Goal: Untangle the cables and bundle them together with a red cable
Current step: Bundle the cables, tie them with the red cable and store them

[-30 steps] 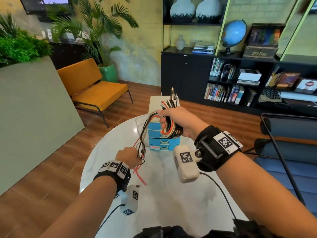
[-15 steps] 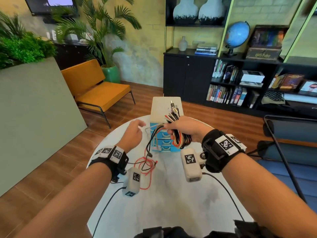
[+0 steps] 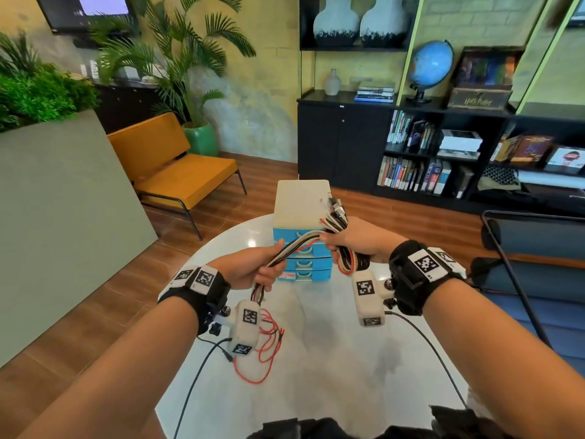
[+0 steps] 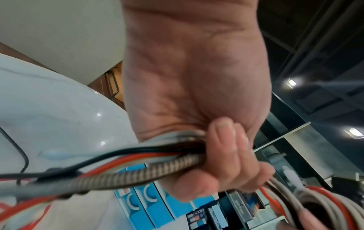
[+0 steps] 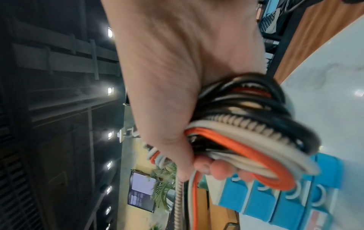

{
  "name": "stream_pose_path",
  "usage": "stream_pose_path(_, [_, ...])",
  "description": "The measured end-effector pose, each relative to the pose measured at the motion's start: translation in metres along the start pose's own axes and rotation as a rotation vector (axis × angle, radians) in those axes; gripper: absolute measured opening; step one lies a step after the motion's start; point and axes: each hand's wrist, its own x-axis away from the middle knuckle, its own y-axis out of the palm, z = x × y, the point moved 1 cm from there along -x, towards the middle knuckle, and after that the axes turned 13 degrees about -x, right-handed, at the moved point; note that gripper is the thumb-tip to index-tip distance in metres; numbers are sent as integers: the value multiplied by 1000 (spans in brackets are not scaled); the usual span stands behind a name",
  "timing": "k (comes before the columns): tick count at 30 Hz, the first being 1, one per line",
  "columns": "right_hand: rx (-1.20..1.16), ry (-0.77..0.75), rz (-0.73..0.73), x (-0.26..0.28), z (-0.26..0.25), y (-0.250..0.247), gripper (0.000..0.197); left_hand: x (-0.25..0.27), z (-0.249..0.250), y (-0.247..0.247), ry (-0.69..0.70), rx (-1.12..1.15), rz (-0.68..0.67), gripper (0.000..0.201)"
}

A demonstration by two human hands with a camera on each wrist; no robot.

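My right hand (image 3: 351,240) grips a coiled bundle of black, white, orange and braided cables (image 3: 349,264) above the table, its plug ends (image 3: 336,208) sticking up. In the right wrist view the coil (image 5: 252,127) is wrapped round by my fingers (image 5: 220,168). The loose ends of the bundle (image 3: 292,250) run left into my left hand (image 3: 253,269), which grips them; in the left wrist view my fingers (image 4: 226,149) curl round these strands (image 4: 138,168). A thin red cable (image 3: 267,346) lies in loops on the white table (image 3: 332,375) below my left hand.
A blue drawer box with a white top (image 3: 302,229) stands at the table's far side, just behind my hands. Black sensor leads (image 3: 196,375) trail over the table. An orange bench (image 3: 177,172), a planter wall and black bookshelves (image 3: 459,160) stand beyond.
My left hand has come up from the red cable on the table and taken hold of the bundle's loose ends. The red cable now lies on the table. My right hand stayed on the coil.
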Motion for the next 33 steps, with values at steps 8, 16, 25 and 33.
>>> stream_pose_path(8, [0,-40,260,-14,13,-3,23,12,0,21,110,230,-152,34])
stream_pose_path(16, [-261,25,277,-19,19,9,48,-2,17,50,285,-180,319,25])
stream_pose_path(25, [-516,57,172,-22,22,23,57,-24,22,68,181,-1024,504,28])
stream_pose_path(33, [-608,41,83,-22,31,32,65,-20,38,75,41,-1381,356,30])
